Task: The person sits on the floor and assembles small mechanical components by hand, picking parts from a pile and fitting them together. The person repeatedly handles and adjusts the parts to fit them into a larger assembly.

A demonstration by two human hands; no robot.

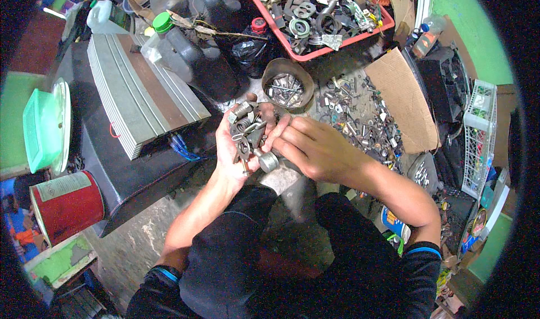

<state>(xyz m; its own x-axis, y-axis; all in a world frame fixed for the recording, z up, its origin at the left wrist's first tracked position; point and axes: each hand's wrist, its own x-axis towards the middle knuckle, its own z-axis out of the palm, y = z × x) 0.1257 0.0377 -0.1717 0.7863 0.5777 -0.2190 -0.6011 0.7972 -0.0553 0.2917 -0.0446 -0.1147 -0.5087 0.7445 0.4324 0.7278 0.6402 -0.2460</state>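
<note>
Cupped in my left hand (226,153) is a heap of small metal parts (251,129), with bolts, rings and a spring-like coil among them. My right hand (312,147) is closed, its fingers bent over the right side of the heap. What its fingertips grip, if anything, is hidden. A round, cylinder-shaped metal piece (269,161) shows at the lower edge of the heap, close under the right fingers. Just beyond my hands stands a round brown container (308,81) with screws and bolts in it. Loose hardware (360,119) lies scattered on the floor to its right.
A red tray (385,26) of metal parts is at the back. A flattened cardboard sheet (408,102) borders the scattered hardware. Dark jugs (194,60) and a grey ribbed panel (140,88) on a black case (112,167) stand left. A red can (67,206) is further left.
</note>
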